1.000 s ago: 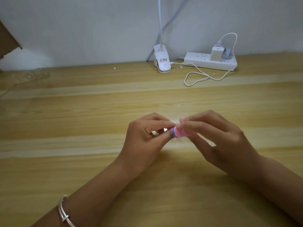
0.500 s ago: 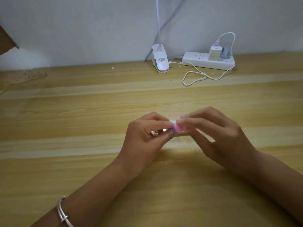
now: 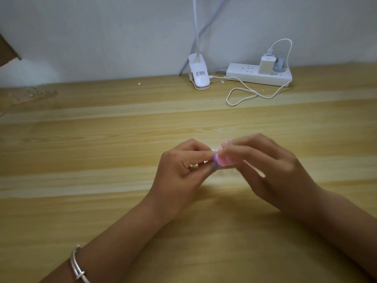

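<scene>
Both hands meet just above the wooden table at the middle of the view. Between them is a small round thing glowing pink and purple. My left hand pinches its left side with thumb and forefinger, and a small shiny metal bit shows inside the curled fingers. My right hand pinches the right side of the glowing thing with its fingertips. Most of the thing is hidden by the fingers. A silver bangle circles my left wrist.
At the back by the wall a white clip lamp is clamped to the table. To its right lies a white power strip with a charger and a looped white cable. A cardboard corner shows far left.
The hands stay together on the glowing thing. My right fingers have shifted slightly around it, and its glow looks pinker than a second ago.
</scene>
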`<move>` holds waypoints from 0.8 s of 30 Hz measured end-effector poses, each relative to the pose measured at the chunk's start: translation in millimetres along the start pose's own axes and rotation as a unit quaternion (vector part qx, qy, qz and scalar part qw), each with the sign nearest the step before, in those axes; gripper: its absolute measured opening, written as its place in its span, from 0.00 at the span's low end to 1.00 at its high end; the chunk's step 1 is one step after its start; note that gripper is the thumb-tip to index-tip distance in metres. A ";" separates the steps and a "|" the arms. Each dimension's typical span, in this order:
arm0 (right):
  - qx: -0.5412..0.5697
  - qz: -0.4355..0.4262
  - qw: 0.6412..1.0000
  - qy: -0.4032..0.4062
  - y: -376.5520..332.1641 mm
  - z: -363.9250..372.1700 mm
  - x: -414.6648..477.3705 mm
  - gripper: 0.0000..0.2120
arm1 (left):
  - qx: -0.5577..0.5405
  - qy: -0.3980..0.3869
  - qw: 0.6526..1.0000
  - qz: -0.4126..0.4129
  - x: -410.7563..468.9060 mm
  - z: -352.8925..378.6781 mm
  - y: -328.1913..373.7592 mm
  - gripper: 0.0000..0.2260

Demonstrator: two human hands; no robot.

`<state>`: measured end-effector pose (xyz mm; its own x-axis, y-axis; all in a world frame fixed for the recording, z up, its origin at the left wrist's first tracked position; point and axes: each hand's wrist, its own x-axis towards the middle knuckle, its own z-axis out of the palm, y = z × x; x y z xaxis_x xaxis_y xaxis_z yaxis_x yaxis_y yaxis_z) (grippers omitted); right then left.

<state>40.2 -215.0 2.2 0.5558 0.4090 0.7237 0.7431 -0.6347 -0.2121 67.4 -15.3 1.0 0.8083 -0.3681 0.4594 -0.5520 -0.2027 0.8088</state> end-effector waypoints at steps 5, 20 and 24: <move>0.020 -0.014 1.000 -0.001 -7.4 3.5 0.1 0.08 | 0.010 -0.002 1.000 0.009 0.4 -1.4 -0.7 0.07; -0.013 -0.011 1.000 -0.014 -2.2 -3.4 -1.1 0.08 | 0.019 -0.007 1.000 0.003 1.1 -1.0 0.8 0.07; 0.011 0.013 1.000 -0.001 -2.5 -5.2 0.0 0.07 | 0.015 -0.013 1.000 0.000 1.7 -0.8 1.7 0.05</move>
<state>36.5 -216.8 6.2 0.5757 0.3931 0.7170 0.7359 -0.6312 -0.2449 68.1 -15.5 3.4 0.8031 -0.3919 0.4489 -0.5579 -0.2300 0.7974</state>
